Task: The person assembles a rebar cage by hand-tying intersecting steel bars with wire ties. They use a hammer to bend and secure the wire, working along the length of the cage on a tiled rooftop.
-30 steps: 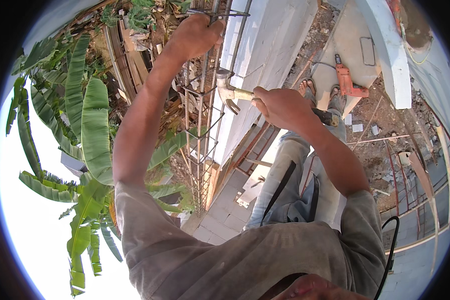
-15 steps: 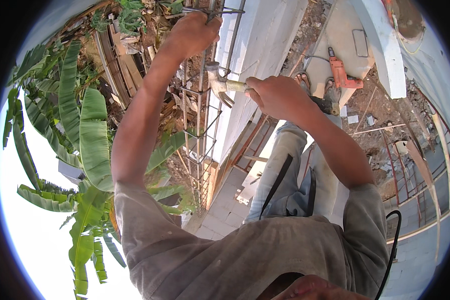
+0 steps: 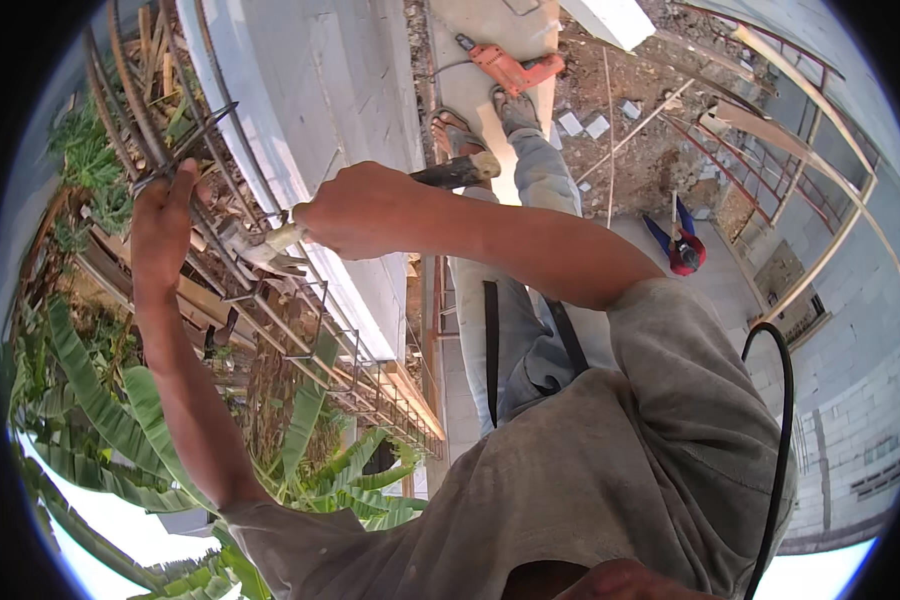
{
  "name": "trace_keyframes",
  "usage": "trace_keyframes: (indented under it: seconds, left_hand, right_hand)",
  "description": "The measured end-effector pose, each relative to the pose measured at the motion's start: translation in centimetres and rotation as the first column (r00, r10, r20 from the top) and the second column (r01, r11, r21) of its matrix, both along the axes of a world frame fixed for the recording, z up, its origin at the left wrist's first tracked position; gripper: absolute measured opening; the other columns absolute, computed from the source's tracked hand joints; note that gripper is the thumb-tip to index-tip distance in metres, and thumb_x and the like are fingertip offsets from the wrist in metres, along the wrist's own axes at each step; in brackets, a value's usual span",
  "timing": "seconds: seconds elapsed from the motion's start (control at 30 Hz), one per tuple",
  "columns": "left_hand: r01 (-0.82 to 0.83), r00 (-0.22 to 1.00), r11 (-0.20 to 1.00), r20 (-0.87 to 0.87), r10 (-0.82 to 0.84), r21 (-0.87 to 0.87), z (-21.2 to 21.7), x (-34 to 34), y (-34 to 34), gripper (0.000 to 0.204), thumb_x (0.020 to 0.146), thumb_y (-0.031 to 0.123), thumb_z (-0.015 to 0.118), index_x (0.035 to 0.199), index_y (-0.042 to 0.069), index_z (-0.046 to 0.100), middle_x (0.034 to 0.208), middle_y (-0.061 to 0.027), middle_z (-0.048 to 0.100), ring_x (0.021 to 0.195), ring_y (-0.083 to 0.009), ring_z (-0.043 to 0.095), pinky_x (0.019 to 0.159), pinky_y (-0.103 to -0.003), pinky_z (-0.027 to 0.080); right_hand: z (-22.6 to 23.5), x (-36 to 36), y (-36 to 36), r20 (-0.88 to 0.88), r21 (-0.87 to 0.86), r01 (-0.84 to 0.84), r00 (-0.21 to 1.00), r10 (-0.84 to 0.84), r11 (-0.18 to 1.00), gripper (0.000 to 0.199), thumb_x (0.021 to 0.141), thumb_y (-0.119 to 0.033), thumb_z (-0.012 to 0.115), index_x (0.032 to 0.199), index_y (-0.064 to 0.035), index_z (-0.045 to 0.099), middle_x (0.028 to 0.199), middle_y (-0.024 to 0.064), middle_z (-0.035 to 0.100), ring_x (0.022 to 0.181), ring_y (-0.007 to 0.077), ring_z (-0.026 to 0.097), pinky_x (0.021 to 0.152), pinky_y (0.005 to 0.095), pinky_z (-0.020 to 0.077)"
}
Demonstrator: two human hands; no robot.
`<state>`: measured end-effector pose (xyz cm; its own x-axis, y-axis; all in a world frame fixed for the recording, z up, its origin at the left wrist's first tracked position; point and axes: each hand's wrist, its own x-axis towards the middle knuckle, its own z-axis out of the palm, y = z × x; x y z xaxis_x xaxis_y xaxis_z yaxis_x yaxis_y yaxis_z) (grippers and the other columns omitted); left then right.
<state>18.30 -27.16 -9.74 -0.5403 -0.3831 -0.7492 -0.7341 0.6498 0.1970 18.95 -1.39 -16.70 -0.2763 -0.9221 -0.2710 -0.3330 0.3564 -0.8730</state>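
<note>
My left hand (image 3: 164, 228) is closed round a bar of the rebar cage (image 3: 242, 275), just below a tied crossing of bars. In my right hand (image 3: 362, 210) is a claw hammer (image 3: 262, 247), gripped partway along its handle. The hammer's metal head lies against or very close to the rebar, below my left hand; whether it touches I cannot tell. Its dark handle end (image 3: 460, 172) sticks out past my right wrist. The cage runs alongside a pale grey wall (image 3: 320, 120), down to the lower middle.
An orange power drill (image 3: 515, 70) lies on a plank (image 3: 470, 20) by my sandalled feet. Lower down to the right is another person (image 3: 686, 252) in red and blue. Bamboo poles and metal scaffold frames (image 3: 820, 130) stand at right. Banana leaves (image 3: 110, 370) grow at left.
My view has swung, shifting the drill and wall leftward in the picture. The hammer head has come down close to the rebar bars. Another person now shows at right.
</note>
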Motion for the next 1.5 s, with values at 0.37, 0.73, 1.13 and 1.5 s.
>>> trace_keyframes:
  seconds: [0.37,0.73,1.13,1.5]
  left_hand:
    - [0.035,0.999,0.998,-0.020,-0.036,-0.043,0.4,-0.9,0.8,0.044,0.095,0.044,0.056,0.078,0.004,0.063,0.068,0.0026,0.046,0.064,-0.0112,0.035,0.061,-0.029,0.030]
    - [0.098,0.994,0.977,-0.020,-0.104,-0.191,1.3,-0.9,2.7,0.049,0.089,0.048,0.053,0.081,0.003,0.071,0.077,-0.0243,0.063,0.082,-0.0388,0.064,0.081,-0.042,0.048]
    - [0.030,0.999,0.988,0.039,-0.024,-0.153,2.0,-1.3,3.3,0.047,0.090,0.046,0.055,0.079,0.003,0.070,0.070,-0.0182,0.064,0.072,-0.0321,0.064,0.074,-0.040,0.048]
    - [0.043,0.999,0.988,0.018,-0.041,-0.148,2.2,-1.6,3.5,0.047,0.090,0.047,0.054,0.079,0.004,0.071,0.080,-0.0208,0.065,0.084,-0.0348,0.063,0.080,-0.040,0.047]
  right_hand:
    - [0.4,0.2,0.2,0.178,-0.016,-0.137,0.974,0.137,0.990,0.015,0.080,-0.019,0.064,0.088,-0.0057,0.067,0.081,0.0123,0.070,0.080,0.0338,0.069,0.066,0.0440,0.0563]
    - [1.7,-1.4,0.3,-0.004,0.002,0.086,0.996,-0.086,0.996,0.021,0.093,-0.029,0.057,0.101,-0.0104,0.062,0.066,0.0136,0.063,0.065,0.0344,0.065,0.059,0.0481,0.0502]
    - [2.2,-1.8,0.4,0.061,0.129,-0.263,0.964,0.257,0.956,0.019,0.094,-0.025,0.054,0.099,-0.0098,0.065,0.071,0.0135,0.065,0.069,0.0318,0.067,0.062,0.0462,0.0519]
    - [2.1,-1.7,0.8,0.077,0.061,0.052,0.995,-0.056,0.997,0.020,0.091,-0.026,0.058,0.094,-0.0077,0.066,0.073,0.0141,0.066,0.069,0.0333,0.067,0.063,0.0451,0.0533]
